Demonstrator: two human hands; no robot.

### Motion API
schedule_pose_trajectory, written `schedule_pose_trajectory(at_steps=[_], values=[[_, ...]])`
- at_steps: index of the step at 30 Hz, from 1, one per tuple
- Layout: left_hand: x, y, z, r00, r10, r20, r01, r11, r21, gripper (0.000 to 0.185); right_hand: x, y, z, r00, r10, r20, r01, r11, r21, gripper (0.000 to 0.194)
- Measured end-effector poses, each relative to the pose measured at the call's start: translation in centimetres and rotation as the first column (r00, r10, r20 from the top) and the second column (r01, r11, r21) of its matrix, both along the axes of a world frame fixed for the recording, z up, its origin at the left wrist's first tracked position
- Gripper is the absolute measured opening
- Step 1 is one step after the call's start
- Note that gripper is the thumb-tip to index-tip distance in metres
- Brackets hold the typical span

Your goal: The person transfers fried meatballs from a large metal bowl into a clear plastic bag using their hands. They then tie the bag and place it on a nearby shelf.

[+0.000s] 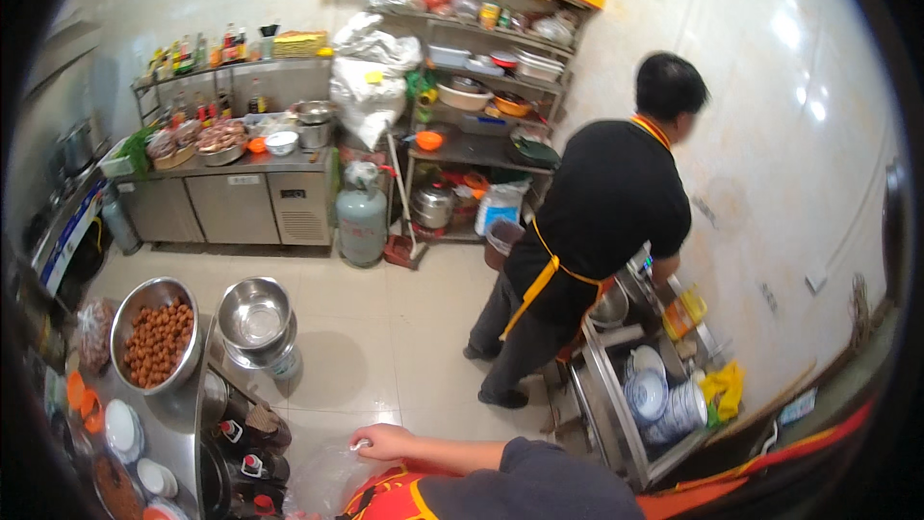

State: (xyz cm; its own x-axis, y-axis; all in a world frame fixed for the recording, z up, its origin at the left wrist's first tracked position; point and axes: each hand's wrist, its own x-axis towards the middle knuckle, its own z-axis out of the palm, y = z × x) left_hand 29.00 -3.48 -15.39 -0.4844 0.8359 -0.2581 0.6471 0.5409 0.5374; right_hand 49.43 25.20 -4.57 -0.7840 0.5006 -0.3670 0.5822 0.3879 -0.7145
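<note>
My right hand (381,442) is closed on the gathered edge of a clear plastic bag (321,473), in front of my red and yellow apron (386,495). A few fingertips of my left hand (309,516) show at the bottom edge, beside the lower part of the bag; the rest of that hand is out of view. Left of the bag, dark bottles with red caps (263,466) stand under the steel counter (177,419). On the counter are a steel bowl of brown balls (155,336), stacked white dishes (123,430) and orange bowls (85,401).
Steel basins (254,314) stand on the floor ahead. A person in a black shirt (613,188) bends over the sink area at right, beside a basin of dishes (650,397). Further back are a gas cylinder (362,220), a broom (402,195), shelving (484,148) and a steel counter with food (231,167).
</note>
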Motion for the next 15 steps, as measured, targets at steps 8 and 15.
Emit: schedule_pose_trajectory(at_steps=[8,15], values=[[1.2,2.2,-2.4,0.958,-0.255,-0.128,0.248,0.966,-0.073,0.039,13.6,-1.6,-4.5,0.868,-0.493,-0.057,0.496,0.861,0.108,0.044],[3.5,6.7,1.1,0.963,-0.229,-0.14,0.229,0.973,-0.02,0.037,27.6,1.9,-6.5,0.664,-0.746,-0.046,0.725,0.658,-0.203,0.039]])
